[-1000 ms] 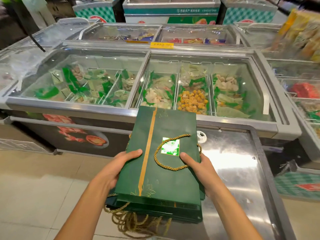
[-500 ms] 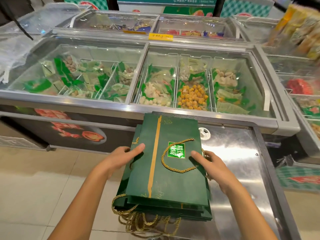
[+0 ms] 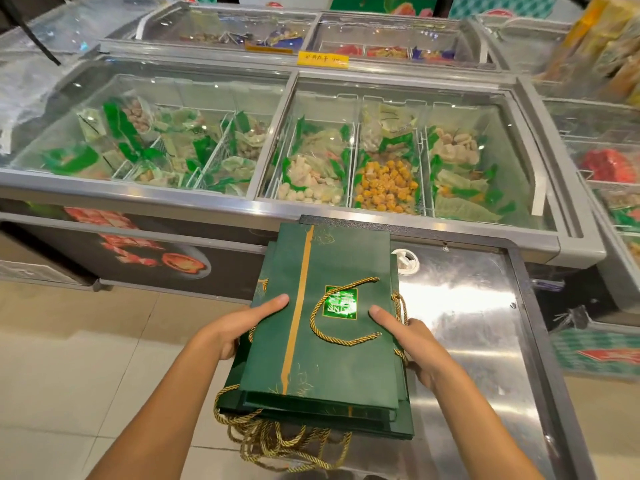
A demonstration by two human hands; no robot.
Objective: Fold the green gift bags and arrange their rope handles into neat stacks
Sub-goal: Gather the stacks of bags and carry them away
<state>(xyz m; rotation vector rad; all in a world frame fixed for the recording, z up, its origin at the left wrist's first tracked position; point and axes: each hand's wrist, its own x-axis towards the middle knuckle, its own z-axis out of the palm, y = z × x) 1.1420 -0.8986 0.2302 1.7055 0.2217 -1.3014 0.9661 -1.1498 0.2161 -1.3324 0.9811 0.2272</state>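
A stack of flat folded green gift bags (image 3: 332, 344) with a gold stripe lies on the left part of a steel freezer lid (image 3: 478, 327). One gold rope handle (image 3: 341, 313) loops across the top bag around its shiny label. A tangle of gold rope handles (image 3: 277, 441) hangs from the stack's near end. My left hand (image 3: 242, 323) grips the stack's left edge, thumb on top. At the right edge my right hand (image 3: 412, 337) holds the stack, thumb on the top bag and fingers hidden under the edge.
A glass-topped chest freezer (image 3: 284, 202) full of packed frozen food stands just beyond the stack. More freezers (image 3: 609, 188) line the right side and the back. A white round knob (image 3: 405, 261) sits on the steel lid. Tiled floor (image 3: 86, 375) lies to the left.
The stack has moved forward and come down flat on the steel lid. Both hands shifted with it and keep their hold on its edges.
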